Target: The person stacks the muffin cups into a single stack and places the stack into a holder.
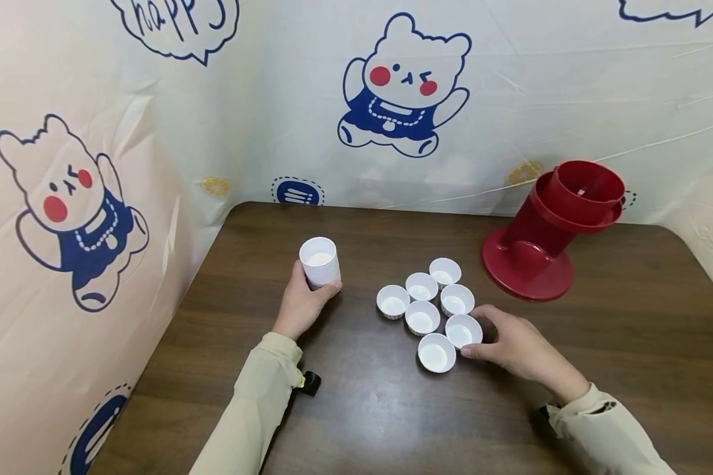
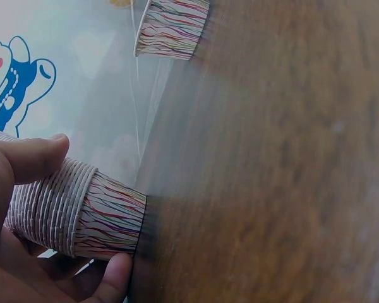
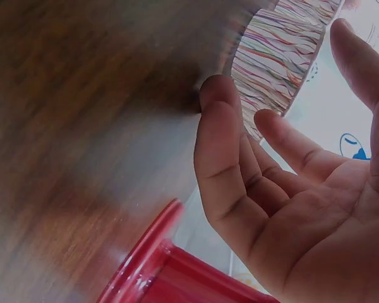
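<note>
On the left of the table, my left hand (image 1: 304, 300) grips a stack of paper cups (image 1: 321, 262). The left wrist view shows thumb and fingers wrapped about the stacked rims (image 2: 50, 205), with the end cup's wavy coloured lines uncovered. Several small paper cups, white inside, stand mouth up in a close group mid-table. At the group's right side, my right hand (image 1: 519, 346) has thumb and fingers spread either side of one paper cup (image 1: 464, 330). In the right wrist view, fingertips lie at a striped cup wall (image 3: 278, 53), while the thumb stands apart from it.
A red plastic stand (image 1: 527, 267) with a round base and a tilted double-walled tube rises at the back right, beyond my right hand. Behind the brown wooden table (image 1: 368, 422) hangs a pale printed cloth (image 1: 297, 99), which also covers the left side.
</note>
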A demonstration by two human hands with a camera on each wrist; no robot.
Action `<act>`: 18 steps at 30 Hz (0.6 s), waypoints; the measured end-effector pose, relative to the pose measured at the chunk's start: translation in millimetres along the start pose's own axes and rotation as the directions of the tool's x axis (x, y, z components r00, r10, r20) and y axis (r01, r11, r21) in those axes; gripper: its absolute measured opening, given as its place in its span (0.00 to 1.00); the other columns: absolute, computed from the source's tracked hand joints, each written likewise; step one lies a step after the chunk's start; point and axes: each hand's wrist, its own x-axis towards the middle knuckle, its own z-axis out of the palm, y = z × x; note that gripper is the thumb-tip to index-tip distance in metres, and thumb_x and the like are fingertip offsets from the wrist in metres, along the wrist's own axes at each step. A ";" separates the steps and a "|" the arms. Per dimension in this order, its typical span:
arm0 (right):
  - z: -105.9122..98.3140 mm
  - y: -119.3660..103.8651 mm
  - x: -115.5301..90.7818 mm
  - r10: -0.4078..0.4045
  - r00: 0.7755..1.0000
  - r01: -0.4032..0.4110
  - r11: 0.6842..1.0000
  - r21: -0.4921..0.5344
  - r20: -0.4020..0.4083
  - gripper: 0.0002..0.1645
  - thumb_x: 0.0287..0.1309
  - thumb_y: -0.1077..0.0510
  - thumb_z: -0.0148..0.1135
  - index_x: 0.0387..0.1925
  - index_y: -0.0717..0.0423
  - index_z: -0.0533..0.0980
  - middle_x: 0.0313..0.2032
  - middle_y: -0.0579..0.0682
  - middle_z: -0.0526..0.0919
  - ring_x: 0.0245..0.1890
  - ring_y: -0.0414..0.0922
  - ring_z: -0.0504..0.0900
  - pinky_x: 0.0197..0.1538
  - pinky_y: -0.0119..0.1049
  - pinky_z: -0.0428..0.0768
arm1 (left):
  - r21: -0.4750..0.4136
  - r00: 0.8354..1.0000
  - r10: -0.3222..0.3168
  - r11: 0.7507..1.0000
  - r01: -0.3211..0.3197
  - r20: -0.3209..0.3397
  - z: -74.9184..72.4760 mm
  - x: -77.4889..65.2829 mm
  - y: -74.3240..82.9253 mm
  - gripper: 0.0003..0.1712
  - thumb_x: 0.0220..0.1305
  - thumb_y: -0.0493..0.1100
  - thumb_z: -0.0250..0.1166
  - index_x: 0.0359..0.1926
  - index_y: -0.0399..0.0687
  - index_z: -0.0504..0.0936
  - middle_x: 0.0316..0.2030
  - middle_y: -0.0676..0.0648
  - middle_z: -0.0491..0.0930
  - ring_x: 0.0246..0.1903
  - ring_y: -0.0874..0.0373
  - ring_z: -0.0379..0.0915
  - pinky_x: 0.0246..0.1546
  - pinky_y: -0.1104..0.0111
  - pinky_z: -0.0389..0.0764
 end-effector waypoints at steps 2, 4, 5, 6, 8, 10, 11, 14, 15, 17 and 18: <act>0.2 -0.8 0.3 -0.008 1.000 0.008 1.000 -0.016 -0.004 0.33 0.50 0.41 0.78 0.55 0.49 0.77 0.41 0.44 0.83 0.42 0.46 0.80 0.45 0.48 0.76 | 0.001 1.000 0.000 1.000 0.000 0.001 0.2 0.0 0.3 0.45 0.60 0.49 0.74 0.70 0.43 0.59 0.62 0.39 0.70 0.62 0.43 0.67 0.65 0.48 0.65; 0.0 -1.4 -0.1 -0.019 1.000 0.019 0.999 -0.028 -0.011 0.31 0.50 0.43 0.78 0.54 0.48 0.78 0.41 0.44 0.83 0.42 0.46 0.80 0.45 0.48 0.76 | -0.002 1.000 0.000 1.000 0.000 0.000 0.3 -0.1 0.3 0.45 0.60 0.49 0.74 0.70 0.43 0.59 0.62 0.39 0.70 0.62 0.43 0.67 0.65 0.48 0.65; -0.3 -1.7 -0.5 -0.025 1.000 0.024 0.999 -0.033 -0.013 0.31 0.51 0.43 0.78 0.54 0.48 0.78 0.41 0.44 0.83 0.42 0.46 0.80 0.46 0.49 0.76 | -0.004 1.000 0.001 1.000 -0.001 0.001 0.3 -0.1 0.1 0.45 0.60 0.48 0.74 0.70 0.43 0.59 0.62 0.39 0.70 0.62 0.43 0.67 0.65 0.48 0.65; -0.7 -1.8 -1.1 -0.026 1.000 0.026 0.999 -0.038 -0.015 0.30 0.51 0.44 0.77 0.53 0.47 0.78 0.41 0.44 0.83 0.42 0.46 0.80 0.46 0.49 0.76 | -0.006 1.000 0.003 1.000 -0.003 0.001 0.4 -0.1 -0.2 0.45 0.60 0.48 0.74 0.70 0.43 0.58 0.63 0.39 0.70 0.62 0.43 0.67 0.65 0.48 0.65; -2.1 -1.7 -3.2 -0.024 1.000 0.023 0.999 -0.046 -0.020 0.29 0.51 0.44 0.78 0.54 0.47 0.79 0.41 0.44 0.83 0.42 0.46 0.79 0.46 0.49 0.76 | -0.009 1.000 0.006 1.000 -0.006 0.002 0.4 -0.2 -0.5 0.45 0.60 0.48 0.74 0.71 0.44 0.58 0.63 0.39 0.69 0.62 0.43 0.66 0.65 0.48 0.65; -4.3 -0.9 -6.0 -0.018 1.000 0.016 0.998 -0.061 -0.020 0.30 0.51 0.45 0.77 0.54 0.48 0.78 0.41 0.44 0.83 0.42 0.47 0.79 0.45 0.49 0.76 | -0.010 1.000 0.008 1.000 -0.008 0.004 0.6 -0.3 -0.7 0.45 0.60 0.48 0.73 0.71 0.44 0.58 0.63 0.39 0.69 0.63 0.43 0.66 0.65 0.48 0.64; -5.6 -0.2 -7.6 -0.015 1.000 0.014 0.998 -0.066 -0.020 0.30 0.51 0.45 0.77 0.54 0.49 0.78 0.41 0.45 0.83 0.41 0.47 0.79 0.45 0.49 0.76 | -0.010 1.000 0.008 1.000 -0.008 0.005 0.7 -0.4 -0.7 0.45 0.60 0.48 0.73 0.71 0.44 0.58 0.63 0.39 0.69 0.63 0.43 0.66 0.65 0.48 0.64; -9.3 2.6 -11.7 -0.017 1.000 0.015 0.996 -0.084 -0.020 0.32 0.51 0.46 0.77 0.56 0.53 0.77 0.42 0.47 0.83 0.42 0.48 0.80 0.46 0.51 0.77 | -0.008 1.000 0.009 1.000 -0.009 0.001 0.7 -0.6 -0.3 0.45 0.60 0.49 0.73 0.71 0.44 0.58 0.63 0.39 0.69 0.62 0.43 0.66 0.65 0.48 0.65; -10.3 3.9 -12.5 -0.021 1.000 0.020 0.996 -0.088 -0.020 0.34 0.51 0.47 0.77 0.57 0.54 0.77 0.43 0.48 0.83 0.42 0.49 0.80 0.46 0.51 0.77 | -0.008 1.000 0.009 1.000 -0.009 0.000 0.7 -0.7 -0.2 0.45 0.60 0.49 0.73 0.71 0.44 0.58 0.62 0.39 0.69 0.62 0.43 0.66 0.65 0.48 0.65; -11.7 7.0 -13.5 -0.035 0.999 0.033 0.996 -0.086 -0.021 0.37 0.52 0.47 0.77 0.60 0.57 0.76 0.47 0.51 0.83 0.45 0.50 0.80 0.48 0.53 0.77 | -0.005 1.000 0.010 1.000 -0.010 -0.002 0.7 -0.8 0.2 0.45 0.60 0.49 0.73 0.70 0.43 0.58 0.62 0.39 0.70 0.62 0.43 0.67 0.65 0.48 0.65; -12.2 8.5 -13.6 -0.042 0.999 0.040 0.996 -0.084 -0.020 0.39 0.51 0.47 0.77 0.62 0.58 0.75 0.49 0.54 0.83 0.47 0.52 0.80 0.50 0.54 0.77 | -0.004 1.000 0.010 1.000 -0.010 -0.003 0.7 -0.9 0.5 0.45 0.60 0.49 0.73 0.70 0.43 0.58 0.62 0.38 0.70 0.62 0.43 0.67 0.65 0.48 0.65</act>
